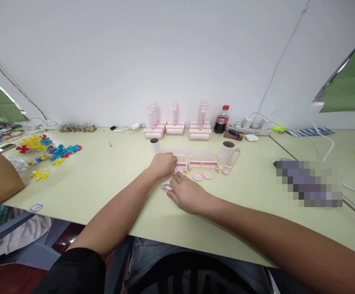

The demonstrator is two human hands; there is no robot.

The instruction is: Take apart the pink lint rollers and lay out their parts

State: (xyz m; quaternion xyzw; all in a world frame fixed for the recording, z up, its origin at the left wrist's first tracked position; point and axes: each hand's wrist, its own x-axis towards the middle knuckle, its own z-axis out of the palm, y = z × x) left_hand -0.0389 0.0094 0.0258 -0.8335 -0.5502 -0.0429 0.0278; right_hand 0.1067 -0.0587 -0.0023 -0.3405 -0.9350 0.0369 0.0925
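Black clothing (195,271) is caught nearest the camera, and out past it both forearms are stretched over the pale green table (134,204). At the middle, small pink and transparent parts are being handled: by the look of it, this is a step of close handwork, with one part attended to by each hand.

The left hand (163,165) is set at the left pink holder (181,165), knuckles up, fingers curled narrow; the pads are hidden, so whether anything is pinched cannot be told. Just nearer the edge, the transparent tube (166,188) is seen lying low by the tabletop, apparently held between the thumb and fingers of the right hand (188,195). That hand is turned palm down, its forearm slanted in from the right, fingertips almost up against the left hand.

Close by, two pink discs (202,176) are laid flat in front of the right pink holder (204,164). Beside that holder, a white roll (225,155) is stood upright, with a heart-handled tube (231,160) leaned near it; a second roll (155,146) is stood behind the left hand.

With the hands crowded this close, a light fingertip grip and a steadied holder would be called for, it is judged, so that neither wrist is bumped and no disc is nudged
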